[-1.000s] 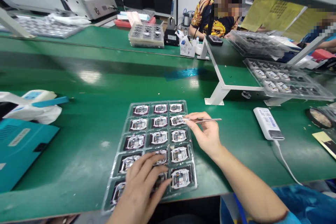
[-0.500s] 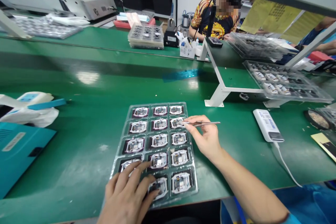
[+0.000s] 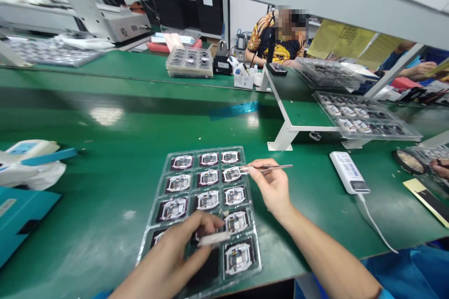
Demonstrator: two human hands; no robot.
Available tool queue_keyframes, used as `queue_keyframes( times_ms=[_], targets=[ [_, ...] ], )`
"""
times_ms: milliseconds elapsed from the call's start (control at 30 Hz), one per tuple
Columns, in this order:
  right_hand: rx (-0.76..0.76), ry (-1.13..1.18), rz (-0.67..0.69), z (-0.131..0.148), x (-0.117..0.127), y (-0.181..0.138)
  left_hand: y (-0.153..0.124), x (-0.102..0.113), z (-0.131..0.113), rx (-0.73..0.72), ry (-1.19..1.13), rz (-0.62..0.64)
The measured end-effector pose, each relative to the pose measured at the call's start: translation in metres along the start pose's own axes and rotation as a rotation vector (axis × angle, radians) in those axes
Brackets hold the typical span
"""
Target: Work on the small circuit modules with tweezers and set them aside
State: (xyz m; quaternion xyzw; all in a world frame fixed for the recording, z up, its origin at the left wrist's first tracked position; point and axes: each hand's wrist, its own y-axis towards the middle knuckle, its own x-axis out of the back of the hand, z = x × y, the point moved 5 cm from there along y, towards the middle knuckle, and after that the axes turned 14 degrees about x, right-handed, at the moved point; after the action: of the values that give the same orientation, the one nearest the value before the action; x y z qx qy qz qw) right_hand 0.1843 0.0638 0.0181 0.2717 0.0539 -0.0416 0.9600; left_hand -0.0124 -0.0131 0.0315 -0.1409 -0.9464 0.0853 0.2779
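Observation:
A clear plastic blister tray (image 3: 199,210) lies on the green bench, holding several square electronic modules (image 3: 208,201) in a grid of dark pockets. My right hand (image 3: 271,187) pinches slim steel tweezers (image 3: 270,167), their tips on a module (image 3: 231,174) in the tray's right column. My left hand (image 3: 168,261) is over the tray's lower left, pinching a small white strip (image 3: 213,238) between thumb and fingers. Beneath it, a dark pocket (image 3: 206,266) shows no module. My left hand hides the tray's lower left corner.
A white power bank (image 3: 348,173) with its cable lies right of the tray. Loaded trays sit on a white-legged shelf (image 3: 298,119). A teal case (image 3: 21,215) and white bag (image 3: 35,168) are at left. A co-worker (image 3: 277,42) sits across the bench.
My left hand has risen from the lower pockets with the white strip pinched in it, and a dark pocket now shows below. The tweezers stay on the same module. The view has tilted slightly.

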Motion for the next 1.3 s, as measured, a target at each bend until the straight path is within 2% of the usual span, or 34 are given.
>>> queue_keyframes(
  times_ms=[167,267,433,567,700,1000,1133,1300],
  targets=[
    [-0.115,0.086,-0.175,-0.006,0.009,0.006,0.052,-0.007,-0.023,0.204,-0.334,0.18],
    [-0.143,0.137,-0.221,-0.004,0.011,0.008,0.068,-0.013,-0.022,0.313,-0.487,0.192],
    [-0.202,0.132,-0.116,0.0,0.002,0.002,0.067,-0.013,-0.01,0.343,-0.702,0.179],
    [-0.155,0.045,-0.004,0.004,-0.007,-0.006,0.063,-0.013,-0.008,0.355,-0.807,0.172],
    [-0.104,0.001,0.031,0.007,-0.01,-0.009,0.064,-0.015,-0.01,0.358,-0.799,0.175],
    [-0.141,0.045,0.059,0.001,-0.012,-0.011,0.066,-0.02,-0.004,0.368,-0.752,0.18],
    [-0.013,0.047,0.126,0.01,-0.015,-0.01,0.066,-0.018,-0.004,0.383,-0.741,0.158],
    [0.391,-0.107,0.254,0.038,-0.018,-0.005,0.068,-0.017,0.002,0.414,-0.744,0.137]
  ],
)
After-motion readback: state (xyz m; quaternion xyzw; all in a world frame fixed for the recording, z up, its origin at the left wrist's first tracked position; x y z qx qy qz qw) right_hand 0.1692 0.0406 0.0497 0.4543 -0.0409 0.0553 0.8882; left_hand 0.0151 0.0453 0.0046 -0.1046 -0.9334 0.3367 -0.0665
